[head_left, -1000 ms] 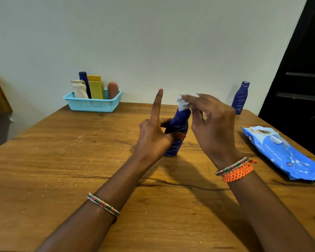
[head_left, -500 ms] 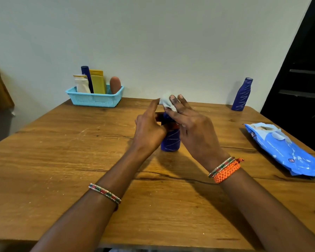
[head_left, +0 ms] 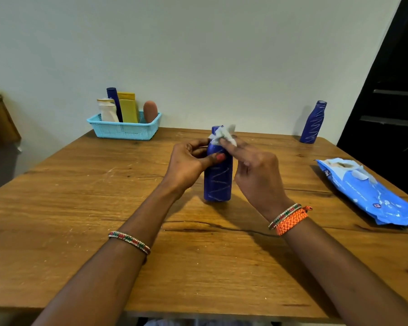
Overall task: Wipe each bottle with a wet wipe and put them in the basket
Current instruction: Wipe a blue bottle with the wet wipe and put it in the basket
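Observation:
A dark blue bottle [head_left: 218,182] with white zigzag lines stands upright on the wooden table [head_left: 80,208] in the middle. My left hand [head_left: 189,164] grips its shoulder, thumb across the front. My right hand [head_left: 252,170] pinches a crumpled white wet wipe [head_left: 223,135] against the bottle's neck and cap. A second blue bottle [head_left: 313,122] stands at the far right by the wall. A light blue basket [head_left: 124,130] at the far left holds several bottles.
A blue pack of wet wipes [head_left: 368,191] lies near the table's right edge with its flap open. A dark doorway [head_left: 391,90] is on the right, and a wooden piece of furniture [head_left: 0,118] is beyond the left edge.
The bottle was tilted and lifted a second ago; now it stands upright on the table. My left index finger has come down round the bottle. The wipe stays at the neck.

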